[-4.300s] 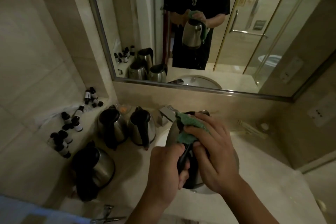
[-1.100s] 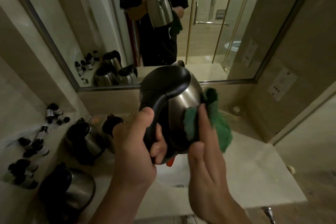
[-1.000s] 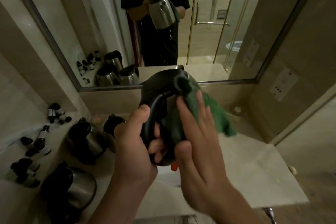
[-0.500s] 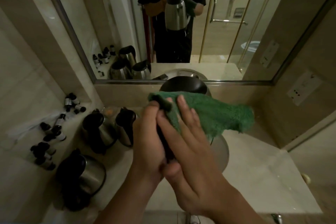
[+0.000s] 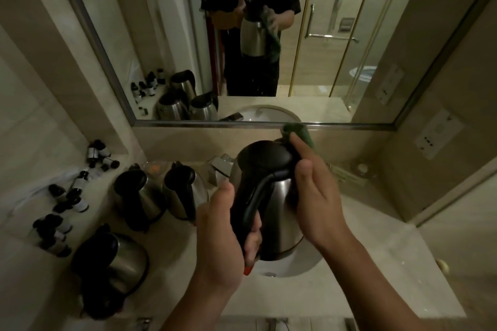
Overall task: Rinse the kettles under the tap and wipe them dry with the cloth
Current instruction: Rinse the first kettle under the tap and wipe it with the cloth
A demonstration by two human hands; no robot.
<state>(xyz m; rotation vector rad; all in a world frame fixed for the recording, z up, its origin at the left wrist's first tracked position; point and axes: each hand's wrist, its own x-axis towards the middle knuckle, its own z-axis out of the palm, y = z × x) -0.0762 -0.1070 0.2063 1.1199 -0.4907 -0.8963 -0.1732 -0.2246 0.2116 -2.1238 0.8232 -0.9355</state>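
- Steel kettle (image 5: 279, 212) hangs over the sink (image 5: 301, 267), centre.
- I see my left hand (image 5: 223, 234) gripping its black handle.
- My right hand (image 5: 314, 196) presses the green cloth (image 5: 300, 134) on its right side.
- Three more kettles (image 5: 139, 196) stand left on the surface (image 5: 376, 263).

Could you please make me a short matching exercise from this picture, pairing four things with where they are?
Things:
1. left hand
2. cloth
3. held kettle
4. small bottles

Places:
A. on the counter at the far left, by the wall
B. over the basin, lifted off the counter
C. gripping the black handle
D. under the right hand, against the kettle's far side

Pairs: 1-C, 2-D, 3-B, 4-A
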